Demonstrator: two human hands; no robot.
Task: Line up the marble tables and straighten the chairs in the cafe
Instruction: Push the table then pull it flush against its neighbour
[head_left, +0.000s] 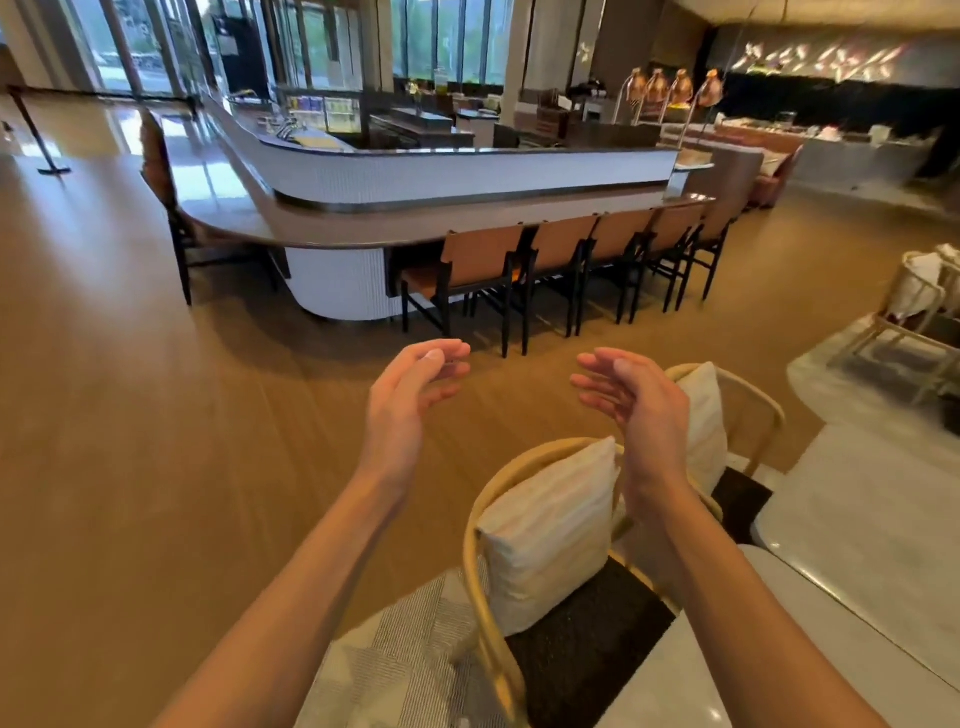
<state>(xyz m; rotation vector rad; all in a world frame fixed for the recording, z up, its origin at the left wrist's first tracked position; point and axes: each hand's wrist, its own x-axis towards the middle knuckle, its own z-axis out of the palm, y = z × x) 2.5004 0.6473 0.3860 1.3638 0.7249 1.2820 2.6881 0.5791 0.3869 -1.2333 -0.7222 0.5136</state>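
My left hand and my right hand are raised side by side in front of me, palms facing each other, fingers spread and curled, holding nothing. Below my right hand stands a light wooden chair with a curved back, a dark seat and a white cushion. A second such chair with its own cushion stands just behind it. Both chairs face white marble tables along the right edge. Neither hand touches a chair or a table.
A long curved bar counter fills the middle distance, with several brown bar chairs along its near side. Wooden floor stretches to the left. A grey patterned rug lies under the near chair. More pale chairs stand at far right.
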